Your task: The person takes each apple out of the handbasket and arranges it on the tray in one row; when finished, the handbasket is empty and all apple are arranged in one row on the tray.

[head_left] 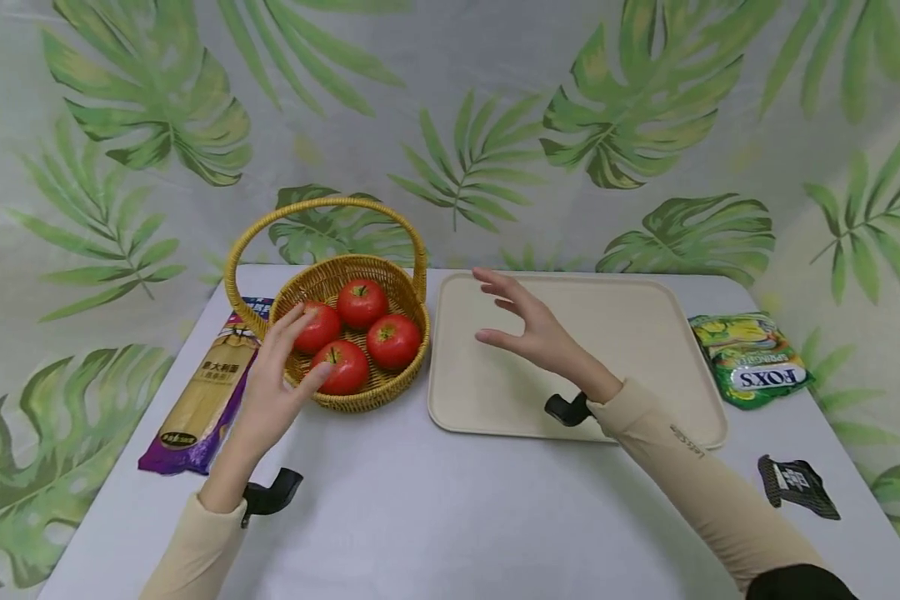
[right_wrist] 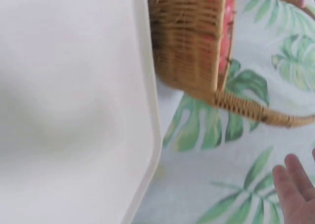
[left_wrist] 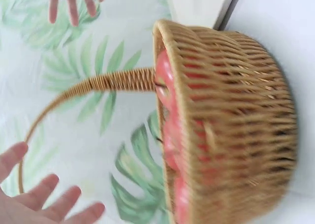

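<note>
Bench [head_left: 420,517] carries tray [head_left: 645,333] and basket [head_left: 360,402]. Tray rim, just beside basket, could snag it if dragged. Basket upright, left; one-sided tug on handle [head_left: 322,202] might tip it. Left hand [head_left: 273,383] near basket, right hand [head_left: 540,333] above tray: both empty, fingers extended. Four loose apples [head_left: 393,342] in basket; tilt could roll them out.

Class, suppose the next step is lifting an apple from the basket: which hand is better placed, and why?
Probably the left hand: in the head view, it overlaps the basket and the leftmost apple, while the right hand appears over the tray beside the basket.
</note>
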Tool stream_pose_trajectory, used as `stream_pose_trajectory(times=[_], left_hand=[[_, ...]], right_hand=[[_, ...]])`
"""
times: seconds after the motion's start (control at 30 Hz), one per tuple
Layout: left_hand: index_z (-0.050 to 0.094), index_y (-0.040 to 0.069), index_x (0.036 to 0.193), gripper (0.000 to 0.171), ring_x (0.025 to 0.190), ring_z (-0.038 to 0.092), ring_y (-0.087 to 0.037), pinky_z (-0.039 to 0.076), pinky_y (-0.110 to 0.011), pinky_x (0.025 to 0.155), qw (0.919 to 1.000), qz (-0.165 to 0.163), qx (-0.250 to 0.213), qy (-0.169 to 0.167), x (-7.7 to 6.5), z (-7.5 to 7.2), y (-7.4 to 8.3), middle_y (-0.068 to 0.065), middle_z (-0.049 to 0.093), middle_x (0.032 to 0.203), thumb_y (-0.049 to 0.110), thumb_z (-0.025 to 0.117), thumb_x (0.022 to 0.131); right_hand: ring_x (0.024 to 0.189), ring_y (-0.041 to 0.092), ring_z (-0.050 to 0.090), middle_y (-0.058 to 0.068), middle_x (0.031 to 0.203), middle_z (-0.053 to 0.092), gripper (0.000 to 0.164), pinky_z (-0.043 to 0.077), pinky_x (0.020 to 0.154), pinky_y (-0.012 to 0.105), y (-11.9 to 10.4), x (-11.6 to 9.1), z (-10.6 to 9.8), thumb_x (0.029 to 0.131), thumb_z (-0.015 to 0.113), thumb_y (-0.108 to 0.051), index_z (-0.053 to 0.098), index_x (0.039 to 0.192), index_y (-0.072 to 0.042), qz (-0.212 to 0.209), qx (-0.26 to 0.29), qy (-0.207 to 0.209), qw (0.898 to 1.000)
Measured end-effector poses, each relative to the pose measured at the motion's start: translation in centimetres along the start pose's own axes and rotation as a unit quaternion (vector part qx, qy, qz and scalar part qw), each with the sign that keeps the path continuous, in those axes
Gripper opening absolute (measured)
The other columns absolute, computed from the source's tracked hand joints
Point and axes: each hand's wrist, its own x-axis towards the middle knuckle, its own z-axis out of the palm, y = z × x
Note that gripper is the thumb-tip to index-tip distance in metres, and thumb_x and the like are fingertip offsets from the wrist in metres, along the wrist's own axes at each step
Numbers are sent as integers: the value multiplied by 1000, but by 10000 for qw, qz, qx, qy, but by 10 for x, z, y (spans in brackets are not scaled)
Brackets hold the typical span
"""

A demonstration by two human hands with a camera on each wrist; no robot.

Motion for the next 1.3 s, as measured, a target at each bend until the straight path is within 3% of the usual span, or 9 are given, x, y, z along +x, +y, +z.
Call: stream_pose_trajectory(times=[0.1, 0.2, 0.3, 0.4, 0.5, 0.67, 0.73, 0.97, 1.3], left_hand=[[42, 13, 145, 56, 136, 29, -30, 29, -55, 107, 9982, -239, -507, 203, -12, -7, -11, -8, 31, 151, 11, 62, 93], [39, 6, 145, 53, 134, 31, -32, 35, -34, 107, 9932, -558, -978, 296, -23, -10, -21, -13, 32, 149, 2, 56, 95], [35, 3, 146, 51, 134, 31, -30, 37, -15, 99, 9864, -839, -1364, 367, -33, -12, -32, -15, 32, 149, -1, 50, 97], [33, 3, 147, 50, 132, 33, -23, 38, -10, 93, 9811, -1134, -1509, 428, -40, -13, -41, -14, 30, 149, 3, 49, 99], [33, 7, 148, 51, 131, 33, -24, 39, -16, 95, 9761, -1528, -1493, 402, -44, -12, -51, -10, 29, 151, 11, 50, 100], [28, 12, 151, 56, 135, 25, -37, 29, -55, 106, 9638, -2102, -1639, 37, -44, -4, -67, -11, 17, 153, 20, 51, 100], [25, 13, 152, 59, 137, 21, -40, 24, -62, 106, 9584, -2228, -1777, -140, -42, 0, -72, -12, 11, 155, 21, 52, 100], [19, 18, 154, 64, 138, 12, -47, 18, -62, 108, 9441, -2448, -2178, -348, -31, 7, -83, -6, 0, 159, 19, 54, 99], [20, 22, 153, 65, 137, 19, -41, 27, -53, 107, 9097, -2671, -3168, -251, -27, 8, -88, -4, -1, 157, 9, 52, 98]], right_hand=[[133, 31, 35, 12, 151, 32, 71, 29, 109, 48, 12, 17, 15, 89, 67, -2, 30, 149, -7, 80, 328, -376, 9987], [134, 29, 35, 4, 152, 32, 72, 30, 109, 45, 30, 32, 28, 89, 69, -15, 30, 150, -16, 162, 645, -782, 9947], [134, 28, 34, -1, 151, 31, 73, 30, 109, 44, 43, 46, 39, 89, 69, -14, 30, 150, -20, 274, 853, -1148, 9893], [132, 22, 34, -2, 150, 33, 73, 28, 109, 47, 51, 58, 45, 88, 69, -20, 31, 150, -18, 312, 849, -1508, 9844], [132, 18, 33, 1, 150, 33, 73, 26, 110, 50, 55, 70, 49, 87, 69, -18, 32, 149, -15, 324, 754, -1951, 9773], [136, 23, 27, 5, 151, 30, 72, 24, 110, 51, 56, 90, 55, 85, 69, -10, 35, 148, -13, 700, 588, -2671, 9593], [138, 23, 24, 1, 150, 31, 71, 25, 110, 47, 55, 97, 59, 84, 69, -11, 37, 147, -13, 876, 518, -2900, 9516], [134, 19, 24, 5, 146, 32, 63, 31, 106, 33, 53, 117, 79, 83, 69, -8, 45, 141, -8, 1034, -17, -3390, 9351], [131, 24, 25, 9, 142, 27, 59, 33, 104, 39, 52, 119, 97, 82, 72, -10, 52, 136, -18, 1571, -1235, -3392, 9192]])
